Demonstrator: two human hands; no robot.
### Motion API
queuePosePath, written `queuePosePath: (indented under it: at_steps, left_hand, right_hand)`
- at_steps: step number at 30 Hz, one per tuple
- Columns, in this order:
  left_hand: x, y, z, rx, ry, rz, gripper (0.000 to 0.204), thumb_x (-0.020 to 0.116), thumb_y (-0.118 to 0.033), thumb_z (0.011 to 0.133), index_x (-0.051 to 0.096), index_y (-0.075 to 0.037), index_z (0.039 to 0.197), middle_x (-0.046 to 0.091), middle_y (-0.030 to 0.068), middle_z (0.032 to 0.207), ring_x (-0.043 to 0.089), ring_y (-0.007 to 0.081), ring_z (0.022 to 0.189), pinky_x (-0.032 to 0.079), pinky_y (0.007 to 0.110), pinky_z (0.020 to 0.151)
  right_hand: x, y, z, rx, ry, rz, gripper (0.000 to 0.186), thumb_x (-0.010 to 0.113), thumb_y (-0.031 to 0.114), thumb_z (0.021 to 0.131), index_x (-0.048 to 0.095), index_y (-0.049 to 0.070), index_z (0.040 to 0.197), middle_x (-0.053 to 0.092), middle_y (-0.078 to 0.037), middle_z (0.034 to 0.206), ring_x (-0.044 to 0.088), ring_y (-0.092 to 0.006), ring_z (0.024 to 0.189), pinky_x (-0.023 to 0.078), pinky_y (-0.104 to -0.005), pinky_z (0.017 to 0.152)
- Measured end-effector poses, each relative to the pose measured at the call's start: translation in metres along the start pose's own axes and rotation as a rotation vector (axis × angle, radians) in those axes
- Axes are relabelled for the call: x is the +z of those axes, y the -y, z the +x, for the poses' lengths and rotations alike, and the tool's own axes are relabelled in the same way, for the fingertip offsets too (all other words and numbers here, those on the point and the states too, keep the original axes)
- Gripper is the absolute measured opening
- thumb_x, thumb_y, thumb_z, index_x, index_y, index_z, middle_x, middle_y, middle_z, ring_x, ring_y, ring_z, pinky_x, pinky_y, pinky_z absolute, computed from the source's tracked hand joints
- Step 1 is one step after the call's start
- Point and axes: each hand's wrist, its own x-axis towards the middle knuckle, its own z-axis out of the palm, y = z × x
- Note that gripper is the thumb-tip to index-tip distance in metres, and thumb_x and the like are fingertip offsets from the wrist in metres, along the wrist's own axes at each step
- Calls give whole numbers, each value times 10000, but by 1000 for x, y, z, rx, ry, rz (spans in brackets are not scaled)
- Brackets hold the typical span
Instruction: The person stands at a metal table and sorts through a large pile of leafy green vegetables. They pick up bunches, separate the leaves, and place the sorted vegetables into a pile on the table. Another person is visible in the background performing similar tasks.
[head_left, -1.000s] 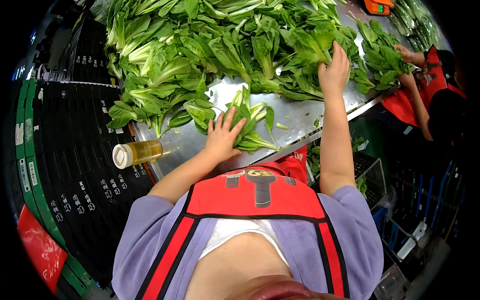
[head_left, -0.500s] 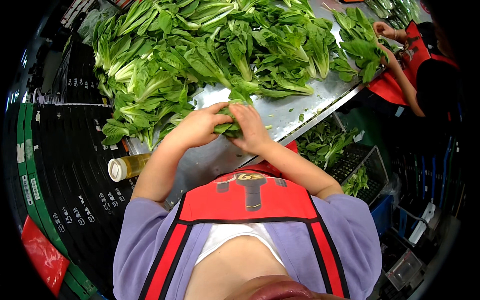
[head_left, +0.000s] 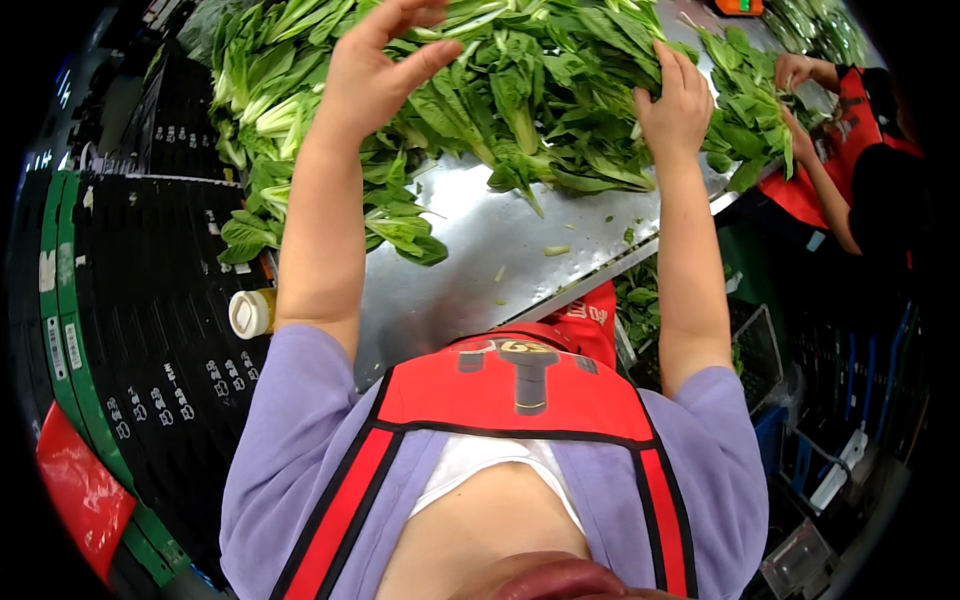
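A broad heap of leafy greens (head_left: 515, 90) with pale stems covers the far part of the metal table (head_left: 470, 250). Over the heap's left part reaches my left hand (head_left: 385, 70), its thumb and fingers spread with nothing in them. My right hand (head_left: 678, 110) is at the heap's right edge, fingers stretched forward against or just over the leaves; contact is hard to make out. Between my arms, a small loose clump of greens (head_left: 405, 230) lies at the heap's near left edge. Small leaf and stem scraps (head_left: 556, 251) are on the bare metal.
A jar with a white lid (head_left: 250, 314) sits by my left forearm. Black crates (head_left: 150, 300) are stacked at left. At right, a co-worker's hands (head_left: 795, 75) handle more greens. Below the table's right edge stands a black crate (head_left: 760, 345) with greens.
My hands were together around a small bunch of greens near the table's front. Now they are apart and farther forward, the left over the heap and the right at its edge; the bunch is released.
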Motion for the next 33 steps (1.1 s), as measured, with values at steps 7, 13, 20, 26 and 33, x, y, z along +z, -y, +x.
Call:
queuePosePath:
  at_steps: [7,13,20,26,33]
  left_hand:
    - [-17,60,-140,-518,87,539,213,577,-5,743,619,-32,951,637,93,905,608,226,842,485,332,729]
    - [14,82,-234,-373,241,1093,415,513,20,692,556,-127,1078,550,68,1142,509,272,1060,399,418,880]
    - [41,84,-206,-649,228,655,364,621,-112,716,577,-115,1077,613,63,1013,572,249,943,440,331,825]
    - [87,63,-145,-913,-245,-1040,351,531,-168,875,465,-41,1195,605,103,1047,582,189,956,468,325,833]
    - [111,53,-122,-867,-302,-1345,360,435,-208,908,434,-50,1232,532,111,1200,506,212,1099,413,334,906]
  right_hand:
    - [25,-11,-29,68,146,114,460,661,180,724,534,92,1157,540,-116,1173,492,-279,1088,402,-383,904]
    - [14,93,-99,156,434,659,275,627,153,756,607,63,1016,616,-120,996,572,-279,930,446,-362,815]
    - [45,107,-157,-165,638,538,318,638,165,718,597,66,1017,601,-131,991,543,-300,963,442,-368,833]
    - [15,108,-105,497,664,965,210,624,155,784,617,35,956,625,-85,895,582,-196,799,448,-277,704]
    - [-7,102,-120,845,238,1113,208,604,171,835,575,0,950,589,-17,789,527,-88,700,429,-213,631]
